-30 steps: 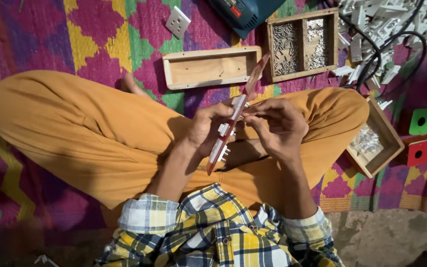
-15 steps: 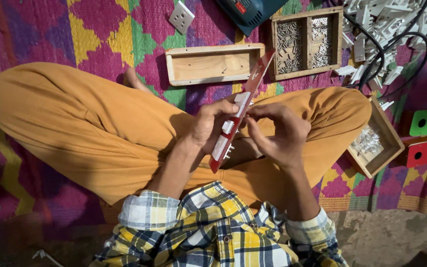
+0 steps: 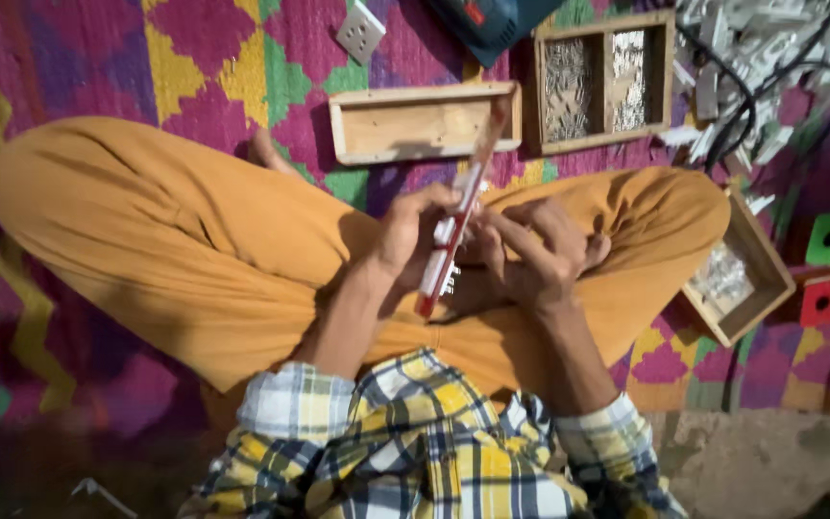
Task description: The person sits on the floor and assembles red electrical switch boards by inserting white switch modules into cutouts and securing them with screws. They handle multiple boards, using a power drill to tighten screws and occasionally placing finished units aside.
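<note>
Hands together over the lap, both busy on one long flat strip (image 3: 453,216). Left hand (image 3: 405,240) wrapped around the strip's middle, fingers closed on its edge, holding it slanted with the lower end toward the body and the upper end up and away. Right hand (image 3: 530,252) just beside it, fingers curled in and touching the strip's near face, possibly pinching something small there; too blurred to tell. Strip narrow and rigid, red and white along its length, smooth like plastic, with a small metal-looking stub showing at its lower end. Crossed legs beneath, in soft mustard-orange cloth (image 3: 175,240); checked yellow, white and dark shirt (image 3: 415,452) nearest the camera. Beyond the hands, a shallow oblong wooden tray (image 3: 415,125) of pale raw wood. Farther beyond and to the right, a two-part wooden box (image 3: 602,82) packed with fine grey metal pieces. Right of the right hand, a square wooden box (image 3: 737,269) with shiny bits inside. All on a woven mat (image 3: 213,67) of magenta, green and yellow diamonds.
</note>
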